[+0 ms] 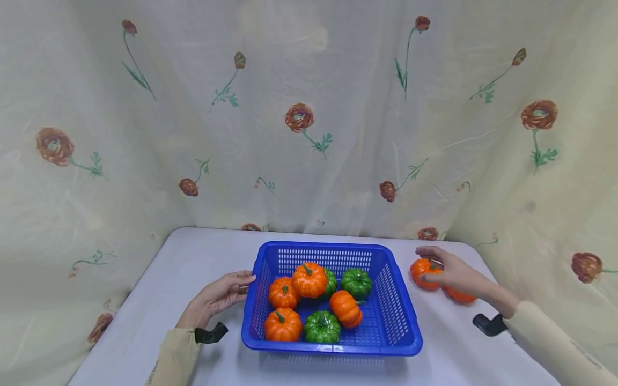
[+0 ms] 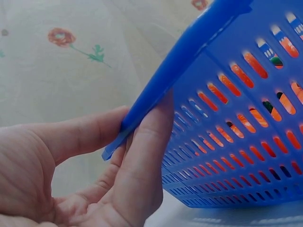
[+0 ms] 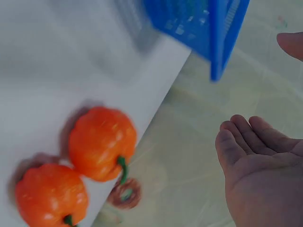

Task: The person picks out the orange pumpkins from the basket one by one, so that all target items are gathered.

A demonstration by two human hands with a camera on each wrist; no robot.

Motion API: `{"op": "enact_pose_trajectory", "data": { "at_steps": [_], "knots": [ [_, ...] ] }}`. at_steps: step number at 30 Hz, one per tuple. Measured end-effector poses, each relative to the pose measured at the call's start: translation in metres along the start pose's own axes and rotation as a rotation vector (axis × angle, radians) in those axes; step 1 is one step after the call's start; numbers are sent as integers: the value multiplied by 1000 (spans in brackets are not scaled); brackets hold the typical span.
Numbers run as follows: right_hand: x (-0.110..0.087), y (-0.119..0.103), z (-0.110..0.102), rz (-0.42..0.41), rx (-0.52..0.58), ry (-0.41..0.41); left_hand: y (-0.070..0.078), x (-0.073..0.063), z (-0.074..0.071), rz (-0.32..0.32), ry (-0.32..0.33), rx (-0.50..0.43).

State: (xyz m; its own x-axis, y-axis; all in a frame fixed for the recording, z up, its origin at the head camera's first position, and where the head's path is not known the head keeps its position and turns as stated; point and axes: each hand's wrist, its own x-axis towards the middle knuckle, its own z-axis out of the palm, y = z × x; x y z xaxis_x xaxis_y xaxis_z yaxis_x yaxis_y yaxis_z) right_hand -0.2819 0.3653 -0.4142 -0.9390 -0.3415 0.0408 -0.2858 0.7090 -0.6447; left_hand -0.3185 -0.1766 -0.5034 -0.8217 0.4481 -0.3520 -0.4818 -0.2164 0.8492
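My left hand (image 1: 219, 295) pinches the left rim of a blue plastic basket (image 1: 410, 349), thumb on the outer side and fingers under the lip in the left wrist view. Inside lie several small orange pumpkins (image 1: 283, 325) and three green pumpkins (image 1: 322, 328), mostly grouped toward the left. Beyond the basket's right side, my right hand (image 1: 451, 272) hovers over two more orange pumpkins, its thumb and fingers spread apart with nothing between them. Both pumpkins, the nearer one (image 3: 102, 144) and its neighbour (image 3: 52, 196), rest side by side with green stems showing in the right wrist view.
A white table (image 1: 207, 252) carries everything. Behind it and along both sides hangs a pale curtain (image 1: 338, 177) printed with red flowers. Black straps (image 1: 211, 333) sit around both wrists, over beige sleeves (image 1: 555, 338).
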Motion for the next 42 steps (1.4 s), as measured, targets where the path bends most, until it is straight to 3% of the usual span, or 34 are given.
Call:
{"op": "enact_pose_trajectory", "data": {
  "at_steps": [5, 9, 13, 18, 23, 34, 38, 42],
  "knots": [
    [4, -33, 11, -31, 21, -75, 1, 1, 0, 1, 9, 1],
    [7, -50, 27, -4, 74, -129, 1, 1, 1, -4, 29, -1],
    [9, -64, 46, 52, 114, -171, 2, 0, 1, -8, 37, -2],
    [13, -82, 64, 187, 88, -251, 4, 0, 2, -3, 30, -2],
    [16, -90, 77, 272, 46, -293, 2, 0, 3, 2, 36, 8],
    [23, -100, 95, 374, -75, -371, 1, 1, 3, -1, 40, 17],
    [28, -101, 102, 444, -16, -396, 2, 0, 4, 2, 27, 3],
    [32, -98, 111, 496, 138, -445, 2, -1, 4, 5, 17, -3]
  ]
}}
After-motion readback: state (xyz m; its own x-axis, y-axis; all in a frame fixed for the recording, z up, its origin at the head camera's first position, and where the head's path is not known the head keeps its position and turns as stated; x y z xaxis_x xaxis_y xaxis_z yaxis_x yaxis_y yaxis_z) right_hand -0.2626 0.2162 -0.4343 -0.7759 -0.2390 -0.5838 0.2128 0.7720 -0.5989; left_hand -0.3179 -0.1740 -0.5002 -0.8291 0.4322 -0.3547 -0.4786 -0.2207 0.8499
